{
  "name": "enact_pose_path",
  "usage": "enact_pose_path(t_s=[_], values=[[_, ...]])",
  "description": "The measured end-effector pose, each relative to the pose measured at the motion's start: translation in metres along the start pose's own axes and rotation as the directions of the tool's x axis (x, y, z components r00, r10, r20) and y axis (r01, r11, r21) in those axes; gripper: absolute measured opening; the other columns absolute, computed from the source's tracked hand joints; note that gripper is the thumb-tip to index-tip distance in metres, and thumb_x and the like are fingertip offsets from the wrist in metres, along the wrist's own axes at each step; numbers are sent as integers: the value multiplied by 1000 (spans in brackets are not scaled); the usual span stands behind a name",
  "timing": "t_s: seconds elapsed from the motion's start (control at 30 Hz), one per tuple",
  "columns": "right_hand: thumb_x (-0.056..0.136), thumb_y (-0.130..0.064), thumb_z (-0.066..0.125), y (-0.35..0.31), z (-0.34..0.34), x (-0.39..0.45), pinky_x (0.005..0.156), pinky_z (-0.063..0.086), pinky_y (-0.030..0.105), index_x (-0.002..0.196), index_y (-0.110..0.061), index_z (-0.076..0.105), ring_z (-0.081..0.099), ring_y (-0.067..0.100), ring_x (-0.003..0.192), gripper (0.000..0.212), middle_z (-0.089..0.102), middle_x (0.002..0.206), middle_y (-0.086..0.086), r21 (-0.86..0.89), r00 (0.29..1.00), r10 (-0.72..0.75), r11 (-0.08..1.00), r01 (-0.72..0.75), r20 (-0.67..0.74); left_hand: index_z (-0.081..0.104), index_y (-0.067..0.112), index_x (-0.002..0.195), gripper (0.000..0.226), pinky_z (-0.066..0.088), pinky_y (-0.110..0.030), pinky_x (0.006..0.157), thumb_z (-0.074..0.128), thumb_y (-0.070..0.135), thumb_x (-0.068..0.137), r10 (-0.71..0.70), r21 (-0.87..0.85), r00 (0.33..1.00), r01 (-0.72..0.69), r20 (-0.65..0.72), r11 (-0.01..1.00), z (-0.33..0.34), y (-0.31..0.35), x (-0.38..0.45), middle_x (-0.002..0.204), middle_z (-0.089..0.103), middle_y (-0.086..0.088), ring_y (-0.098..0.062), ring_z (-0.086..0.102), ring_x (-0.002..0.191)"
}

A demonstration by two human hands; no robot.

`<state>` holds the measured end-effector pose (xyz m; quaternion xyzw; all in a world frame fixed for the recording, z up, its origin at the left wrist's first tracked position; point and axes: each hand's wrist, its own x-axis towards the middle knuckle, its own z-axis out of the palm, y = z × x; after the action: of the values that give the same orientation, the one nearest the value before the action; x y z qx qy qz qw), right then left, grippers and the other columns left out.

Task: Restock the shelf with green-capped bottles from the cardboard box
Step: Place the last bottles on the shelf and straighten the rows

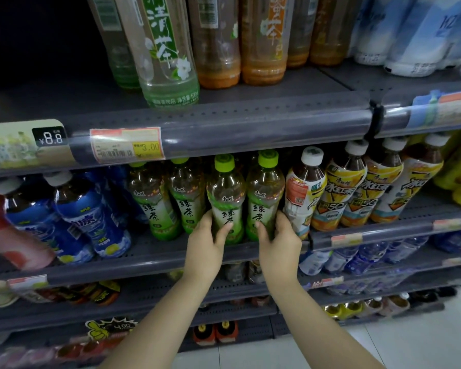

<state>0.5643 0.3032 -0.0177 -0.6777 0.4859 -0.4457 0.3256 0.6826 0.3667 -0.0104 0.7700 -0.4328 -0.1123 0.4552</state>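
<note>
Two green-capped tea bottles stand upright at the front of the middle shelf (149,258). My left hand (206,243) grips the lower part of the left green-capped bottle (225,193), fingers curled round its label. My right hand (278,241) grips the base of the right green-capped bottle (264,190) the same way. Two more green-capped bottles (168,198) stand just to the left, a little further back. The cardboard box is out of view.
Blue-labelled bottles (85,217) stand to the left, white-capped yellow-labelled bottles (341,190) to the right, close against the right-hand bottle. The shelf above (224,123) carries tall tea bottles and hangs just over the green caps. Lower shelves hold more drinks; white floor tiles (410,342) lie at lower right.
</note>
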Motion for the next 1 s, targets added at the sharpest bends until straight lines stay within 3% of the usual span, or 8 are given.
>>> enact_pose_path(t_s=[0.27,0.4,0.5,0.63,0.73,0.8,0.87,1.0], values=[[84,-12,68,5,3,-8,91,51,30,120,-3,59,62,14,103,39,66,111,6,148,988,88,987,-69,-126,44,13,126,39,43,-19,81,53,31,92,-91,-78,996,89,-25,993,6,4,-7,114,62,3,-10,59,105],[84,-8,67,7,9,-12,91,46,19,119,-3,64,62,20,108,36,66,116,11,168,972,103,983,-68,-210,50,17,125,38,44,-17,80,55,35,91,-103,-60,993,100,-61,993,4,4,-9,112,65,6,-5,60,99],[87,-11,64,3,13,-11,90,44,20,123,-7,62,62,15,109,37,67,119,8,270,960,222,948,-170,-172,53,20,127,39,37,-2,76,55,36,91,-114,-58,989,108,-98,992,5,9,-12,110,60,15,1,55,99],[88,-14,64,1,8,-11,94,47,27,124,-8,61,60,12,109,37,66,120,6,309,950,279,924,-224,-144,39,21,143,55,40,-21,102,54,35,92,-133,-140,990,125,-51,982,9,9,-18,133,53,10,-4,48,124],[88,-16,64,1,0,-13,95,47,26,125,-10,60,58,10,111,38,65,122,4,323,943,315,908,-267,-106,38,20,143,59,38,-18,102,56,37,90,-169,-143,985,162,-34,976,-4,4,-26,138,49,8,-6,48,126],[87,-18,64,-1,-6,-19,94,45,23,125,-12,59,58,10,112,39,63,123,3,349,942,326,894,-281,-74,52,24,130,43,43,-9,95,59,32,88,-139,-117,985,127,-99,985,-25,0,-34,124,58,15,9,54,110],[86,-20,65,-5,-9,-33,91,48,25,120,-12,59,59,10,106,36,61,118,3,308,961,263,924,-226,-84,55,28,115,29,48,-14,89,61,27,87,-86,-59,976,76,-201,995,-50,-8,-39,108,61,18,13,55,99],[82,-21,68,-23,6,-70,90,52,25,108,-26,57,59,-2,99,28,61,106,-7,299,980,133,939,-173,148,46,17,131,48,40,-32,104,63,27,87,-128,-54,926,117,-355,992,-84,-37,-30,130,53,-1,-11,48,122]])
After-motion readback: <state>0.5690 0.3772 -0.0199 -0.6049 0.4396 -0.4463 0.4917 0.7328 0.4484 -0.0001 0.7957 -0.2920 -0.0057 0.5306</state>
